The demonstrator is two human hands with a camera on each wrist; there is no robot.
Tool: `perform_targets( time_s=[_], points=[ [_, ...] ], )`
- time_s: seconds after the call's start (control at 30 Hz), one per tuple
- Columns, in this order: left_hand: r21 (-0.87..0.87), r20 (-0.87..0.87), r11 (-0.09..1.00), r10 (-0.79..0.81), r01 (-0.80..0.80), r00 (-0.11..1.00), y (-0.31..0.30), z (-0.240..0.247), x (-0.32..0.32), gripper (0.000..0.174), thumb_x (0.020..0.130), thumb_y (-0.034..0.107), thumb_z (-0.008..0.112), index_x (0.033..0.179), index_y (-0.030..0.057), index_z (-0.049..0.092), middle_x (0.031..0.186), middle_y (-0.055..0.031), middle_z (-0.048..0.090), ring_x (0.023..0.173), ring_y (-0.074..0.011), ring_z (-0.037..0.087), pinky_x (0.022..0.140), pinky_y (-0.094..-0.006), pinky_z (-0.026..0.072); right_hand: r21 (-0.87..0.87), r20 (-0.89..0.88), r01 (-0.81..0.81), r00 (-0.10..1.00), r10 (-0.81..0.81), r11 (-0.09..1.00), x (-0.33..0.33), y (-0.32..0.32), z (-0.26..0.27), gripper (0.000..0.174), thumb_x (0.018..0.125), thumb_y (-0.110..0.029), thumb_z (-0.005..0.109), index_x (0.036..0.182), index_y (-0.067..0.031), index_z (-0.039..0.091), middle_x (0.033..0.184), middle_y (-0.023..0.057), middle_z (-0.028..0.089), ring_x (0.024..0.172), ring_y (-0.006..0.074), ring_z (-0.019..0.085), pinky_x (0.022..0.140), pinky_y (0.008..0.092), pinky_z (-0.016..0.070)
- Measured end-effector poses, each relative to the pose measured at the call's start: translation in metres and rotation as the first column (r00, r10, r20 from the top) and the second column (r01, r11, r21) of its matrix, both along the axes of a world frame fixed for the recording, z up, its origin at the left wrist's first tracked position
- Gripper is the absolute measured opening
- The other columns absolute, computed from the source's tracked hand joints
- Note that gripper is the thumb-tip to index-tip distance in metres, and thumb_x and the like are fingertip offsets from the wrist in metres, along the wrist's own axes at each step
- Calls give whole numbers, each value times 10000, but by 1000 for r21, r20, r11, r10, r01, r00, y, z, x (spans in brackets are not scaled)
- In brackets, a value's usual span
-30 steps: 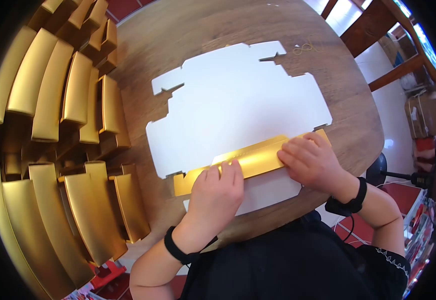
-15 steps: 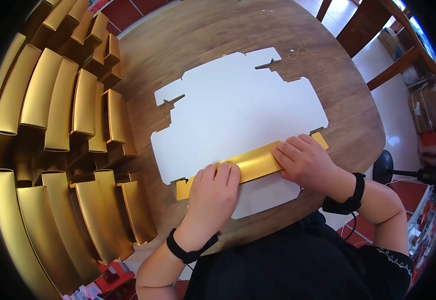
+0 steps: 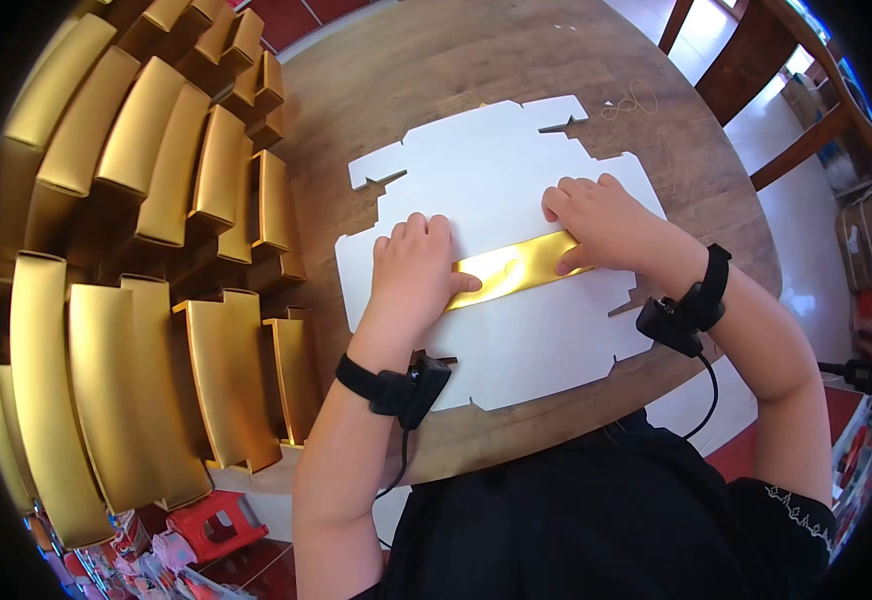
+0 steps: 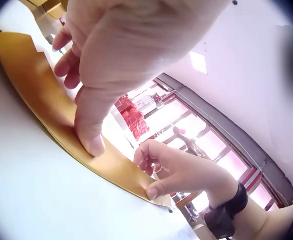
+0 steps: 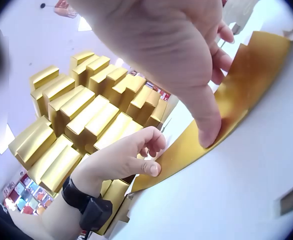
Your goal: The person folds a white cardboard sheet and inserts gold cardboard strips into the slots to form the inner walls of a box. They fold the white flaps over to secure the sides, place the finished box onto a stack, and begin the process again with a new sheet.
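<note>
A flat white cardboard sheet (image 3: 486, 170) with notched edges lies on the wooden table, crossed by a narrow gold strip (image 3: 516, 270). The left hand (image 3: 411, 275) rests at the strip's left part, its thumb pressing on the gold and its fingers spread over the white beyond. At the right part, the right hand (image 3: 621, 225) lies the same way, thumb on the gold. Both wrist views show a thumb pressing the gold surface (image 4: 61, 115) (image 5: 181, 150), with the other fingers loosely bent beyond it. The hands hide the strip's ends in the head view.
Rows of gold boxes (image 3: 146, 380) stand at the left of the table (image 3: 356, 80). A thin looped cord (image 3: 631, 100) lies at the far right. Beyond the right edge is a wooden chair (image 3: 756, 60); a red plastic item (image 3: 218, 528) is at the lower left.
Both hands have moved away from the body, and the gold strip now sits farther up the sheet. More white cardboard shows on the near side, and the thumbs now show on the gold.
</note>
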State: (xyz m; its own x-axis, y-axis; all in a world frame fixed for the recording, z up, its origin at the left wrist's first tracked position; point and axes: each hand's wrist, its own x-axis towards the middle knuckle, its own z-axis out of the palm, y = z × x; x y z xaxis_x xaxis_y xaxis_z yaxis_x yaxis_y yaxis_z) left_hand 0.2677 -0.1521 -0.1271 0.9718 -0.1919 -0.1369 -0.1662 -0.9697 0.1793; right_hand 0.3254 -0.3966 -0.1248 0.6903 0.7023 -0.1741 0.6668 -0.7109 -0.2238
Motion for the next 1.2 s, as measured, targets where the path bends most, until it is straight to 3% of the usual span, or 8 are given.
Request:
perform_targets(
  time_s=[0.2,0.37,0.57,0.6,0.7,0.9,1.07,1.2],
  points=[
    [-270,112,947,-152,177,982,-24,0,-16,236,759,143,750,966,68,664,916,-115,642,925,-330,598,822,-432,458,195,398,-108,917,22,975,-39,0,5,390,696,-252,808,966,-102,569,973,71,578,936,259,568,775,384,416],
    [-171,667,946,-96,277,739,-27,71,-65,190,718,42,702,883,135,717,865,-22,648,876,-242,588,813,-403,425,507,-89,-227,946,312,832,-108,-48,16,335,851,-264,718,1131,-116,608,1062,112,623,1014,306,621,905,425,491],
    [40,638,930,-306,366,707,-3,94,-70,262,699,8,665,898,166,729,1015,-17,642,1065,-243,571,982,-473,377,470,-855,879,477,203,-86,-94,-117,68,793,993,-644,340,1484,-24,380,1326,172,597,1195,317,602,1013,461,506],
    [89,633,932,-325,351,702,-6,96,-64,271,713,-8,646,897,169,738,1052,-20,640,1125,-249,559,1040,-487,355,463,-657,887,343,671,0,-63,-163,11,751,983,-593,447,1430,11,434,1282,196,615,1118,299,647,926,430,560],
    [411,618,894,-418,180,666,-10,108,-45,228,810,110,628,1023,113,710,1229,-32,612,1226,-262,528,1100,-517,326,519,-852,798,512,108,307,-56,-142,23,408,1007,-205,525,1327,46,490,1239,175,626,1095,285,657,917,410,568],
    [140,439,975,-215,170,872,-40,145,-102,655,813,160,697,1426,87,479,1445,-201,450,1372,-410,383,1133,-542,288,302,-906,943,330,264,-143,-91,-63,-1,407,1011,-120,505,1378,40,429,1330,161,565,1169,281,609,1001,428,518],
    [-17,260,969,-235,248,936,-65,20,-111,727,791,207,730,1420,15,419,1390,-223,491,1298,-404,468,1033,-562,402,248,-845,961,151,512,126,-148,-31,-28,388,1005,-157,543,1365,-23,485,1351,142,563,1189,279,587,1012,447,501],
    [-33,217,975,-209,221,953,-48,-13,-109,468,795,84,650,1236,-32,545,1260,-185,603,1155,-329,592,922,-438,510,663,-319,52,922,220,747,-161,-54,13,394,863,-195,715,1222,-74,607,1207,132,604,1083,280,605,909,425,498]
  ],
)
